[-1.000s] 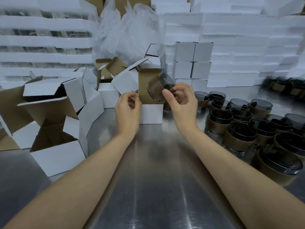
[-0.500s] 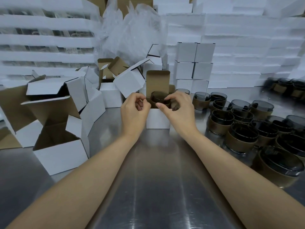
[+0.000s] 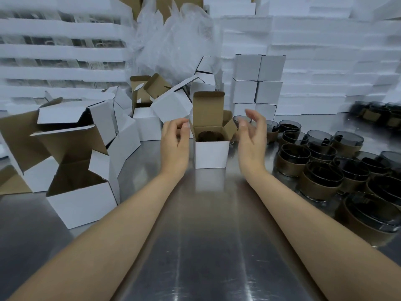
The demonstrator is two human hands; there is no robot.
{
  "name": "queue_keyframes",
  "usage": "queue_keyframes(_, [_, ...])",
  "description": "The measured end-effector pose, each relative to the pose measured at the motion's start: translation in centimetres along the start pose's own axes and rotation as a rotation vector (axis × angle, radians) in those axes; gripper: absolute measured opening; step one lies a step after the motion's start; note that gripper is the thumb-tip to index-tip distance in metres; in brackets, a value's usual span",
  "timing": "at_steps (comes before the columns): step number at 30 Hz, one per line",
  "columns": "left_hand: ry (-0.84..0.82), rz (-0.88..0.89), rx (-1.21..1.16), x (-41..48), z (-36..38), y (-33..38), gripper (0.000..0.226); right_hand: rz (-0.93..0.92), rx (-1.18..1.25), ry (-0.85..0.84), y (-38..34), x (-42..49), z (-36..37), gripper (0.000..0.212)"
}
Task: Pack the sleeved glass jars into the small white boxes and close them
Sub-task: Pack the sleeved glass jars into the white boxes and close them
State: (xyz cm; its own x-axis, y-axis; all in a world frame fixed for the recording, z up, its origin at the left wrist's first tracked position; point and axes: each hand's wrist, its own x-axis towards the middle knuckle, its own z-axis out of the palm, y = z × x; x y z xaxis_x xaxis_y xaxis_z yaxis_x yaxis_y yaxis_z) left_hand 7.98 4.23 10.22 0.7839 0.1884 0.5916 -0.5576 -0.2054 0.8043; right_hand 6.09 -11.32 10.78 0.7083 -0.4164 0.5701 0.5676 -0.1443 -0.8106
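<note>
A small white box [image 3: 211, 154] stands upright in the middle of the steel table, its brown lid flap raised at the back and side flaps spread. A dark sleeved glass jar [image 3: 211, 136] sits inside it, only its rim showing. My left hand [image 3: 175, 141] hovers just left of the box with fingers loosely curled, holding nothing. My right hand [image 3: 252, 135] hovers just right of the box, fingers relaxed and apart, also holding nothing. Neither hand touches the box.
Several sleeved jars [image 3: 321, 170] crowd the table's right side. Open empty white boxes [image 3: 80, 198] pile up on the left. Closed white boxes [image 3: 258, 81] are stacked behind, with foam slabs [image 3: 325, 61] and plastic wrap [image 3: 173, 38] beyond. The steel table [image 3: 206, 246] reaches toward me.
My right hand lowered the jar into the box and let go. Both hands have since drawn apart to either side of the box.
</note>
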Motion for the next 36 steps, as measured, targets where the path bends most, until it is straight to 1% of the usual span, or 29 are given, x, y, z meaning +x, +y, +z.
queue_keyframes(1, [-0.047, 0.006, 0.028, 0.1, 0.0, 0.0, 0.015, 0.066, 0.067, 0.018, 0.0, 0.2, 0.0, 0.024])
queue_keyframes(3, [-0.141, 0.021, 0.051, 0.0, 0.0, 0.0, 0.014, 0.164, 0.145, -0.006, 0.1, 0.3, 0.2, 0.024])
queue_keyframes(5, [-0.206, 0.024, 0.034, -0.1, 0.1, -0.1, 0.014, 0.183, 0.097, -0.074, 0.2, 0.2, 0.4, 0.027])
queue_keyframes(8, [-0.303, -0.071, -0.044, -0.1, 0.2, -0.2, 0.017, 0.214, 0.027, -0.224, 0.3, 0.0, 0.9, 0.046])
queue_keyframes(10, [-0.309, -0.161, -0.110, 0.0, 0.3, -0.2, 0.016, 0.236, 0.036, -0.277, 0.3, 0.0, 1.0, 0.059])
queue_keyframes(11, [-0.288, -0.194, -0.155, 0.0, 0.4, -0.2, 0.019, 0.237, 0.043, -0.288, 0.3, 0.1, 1.0, 0.063])
queue_keyframes(12, [-0.267, -0.215, -0.201, 0.1, 0.5, -0.2, 0.026, 0.230, 0.045, -0.298, 0.2, 0.2, 0.9, 0.064])
queue_keyframes(14, [-0.267, -0.215, -0.246, 0.1, 0.6, -0.2, 0.040, 0.206, 0.038, -0.312, 0.2, 0.3, 0.8, 0.058])
queue_keyframes(15, [-0.283, -0.195, -0.232, 0.0, 0.6, -0.2, 0.042, 0.197, 0.045, -0.307, 0.2, 0.2, 0.9, 0.054])
queue_keyframes(17, [-0.290, -0.148, -0.175, 0.1, 0.7, -0.3, 0.038, 0.197, 0.051, -0.268, 0.3, 0.1, 0.9, 0.041])
queue_keyframes(19, [-0.270, -0.131, -0.121, 0.0, 0.7, -0.5, 0.030, 0.227, 0.066, -0.229, 0.6, 0.3, 0.8, 0.030])
queue_keyframes(21, [-0.263, -0.150, -0.122, 0.0, 0.9, -0.5, 0.026, 0.294, 0.153, -0.238, 0.5, 0.3, 0.5, 0.026])
queue_keyframes(22, [-0.256, -0.178, -0.149, 0.1, 0.9, -0.5, 0.027, 0.291, 0.179, -0.260, 0.5, 0.3, 0.4, 0.025])
queue_keyframes(25, [-0.257, -0.236, -0.200, -0.1, 0.9, -0.1, 0.030, 0.163, 0.069, -0.302, 0.7, 0.1, 0.4, 0.020])
queue_keyframes(28, [-0.294, -0.181, -0.120, -0.8, 0.6, 0.6, 0.027, 0.033, -0.005, -0.303, 0.6, -0.2, 0.4, 0.022])
queue_keyframes(31, [-0.301, -0.159, -0.127, -0.7, 0.7, 0.1, 0.022, -0.151, -0.241, -0.380, 0.8, -0.4, -0.1, 0.031])
queue_keyframes(33, [-0.309, -0.179, -0.140, -0.5, 0.7, -0.2, 0.025, -0.213, -0.321, -0.421, 0.9, -0.3, -0.3, 0.033])
queue_keyframes(36, [-0.326, -0.195, -0.149, -0.4, 0.6, -0.4, 0.029, -0.257, -0.367, -0.457, 0.9, -0.3, -0.3, 0.029])
